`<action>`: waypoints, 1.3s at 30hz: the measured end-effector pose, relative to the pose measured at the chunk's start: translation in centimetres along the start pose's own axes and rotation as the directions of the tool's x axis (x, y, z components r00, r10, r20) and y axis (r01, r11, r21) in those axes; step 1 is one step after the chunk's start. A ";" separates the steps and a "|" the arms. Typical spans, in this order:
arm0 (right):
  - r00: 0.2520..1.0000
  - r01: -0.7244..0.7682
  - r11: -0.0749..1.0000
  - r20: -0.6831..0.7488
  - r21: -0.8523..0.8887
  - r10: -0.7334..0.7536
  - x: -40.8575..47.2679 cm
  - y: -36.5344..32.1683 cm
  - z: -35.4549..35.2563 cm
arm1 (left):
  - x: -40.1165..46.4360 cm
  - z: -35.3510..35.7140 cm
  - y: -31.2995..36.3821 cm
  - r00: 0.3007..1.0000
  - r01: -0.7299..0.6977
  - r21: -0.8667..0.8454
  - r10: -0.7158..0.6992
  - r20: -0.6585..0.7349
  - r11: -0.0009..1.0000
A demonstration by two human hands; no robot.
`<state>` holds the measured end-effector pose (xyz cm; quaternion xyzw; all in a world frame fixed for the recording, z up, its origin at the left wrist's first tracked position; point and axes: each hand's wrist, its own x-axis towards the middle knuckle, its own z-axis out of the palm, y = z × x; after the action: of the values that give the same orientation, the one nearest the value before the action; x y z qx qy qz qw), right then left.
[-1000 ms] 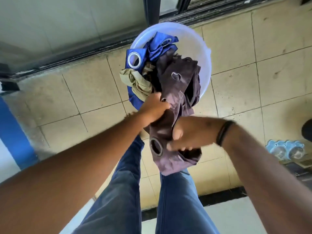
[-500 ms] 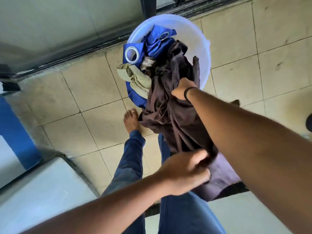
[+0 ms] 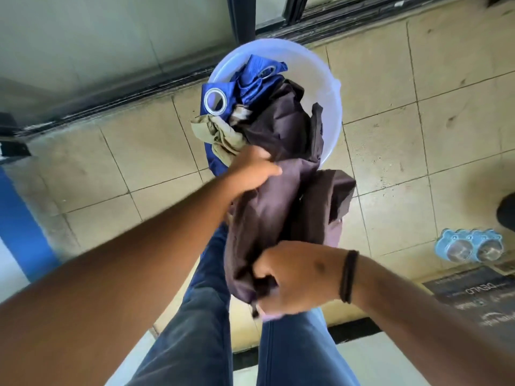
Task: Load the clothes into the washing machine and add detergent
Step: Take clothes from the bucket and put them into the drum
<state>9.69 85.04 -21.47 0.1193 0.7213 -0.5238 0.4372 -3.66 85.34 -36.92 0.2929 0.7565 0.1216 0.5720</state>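
Observation:
A white round tub (image 3: 328, 87) stands on the tiled floor ahead of my legs. In it lie a blue curtain with metal eyelets (image 3: 223, 98), a beige garment (image 3: 220, 135) and a dark purple-brown cloth (image 3: 281, 196). The dark cloth stretches out of the tub toward me. My left hand (image 3: 250, 171) grips it at the tub's near rim. My right hand (image 3: 292, 277), with a black band at the wrist, grips its lower end above my knees. No washing machine or detergent is plainly visible.
Beige floor tiles (image 3: 459, 149) surround the tub, with a dark sliding-door track (image 3: 125, 98) behind it. A pack of water bottles (image 3: 471, 249) and a printed carton (image 3: 473, 296) sit at the right. A blue and white surface (image 3: 16, 218) borders the left.
My hands have swapped places along the dark cloth: the left one moved up to the tub's rim, the right one came down to the lower end. More cloth is out of the tub.

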 end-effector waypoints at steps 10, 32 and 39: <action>0.578 -0.354 0.869 -0.650 0.346 0.494 6.6 11.9 -10.1 | -11.4 9.6 0.3 0.901 -0.073 -0.213 0.156 0.406 0.974; 1.000 0.002 0.990 -0.008 0.139 -0.001 0.1 1.6 -1.5 | -2.0 2.7 -0.8 0.989 0.112 -0.221 -0.131 -0.070 0.969; 0.520 -0.221 0.888 -0.722 0.403 0.457 0.4 7.9 -6.5 | -10.0 8.8 1.5 0.965 -0.261 -0.037 0.260 -0.035 0.965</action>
<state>11.10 93.83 -26.47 0.5371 0.7254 -0.4069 0.1404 6.77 79.42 -30.95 0.3760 0.7172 0.2157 0.5457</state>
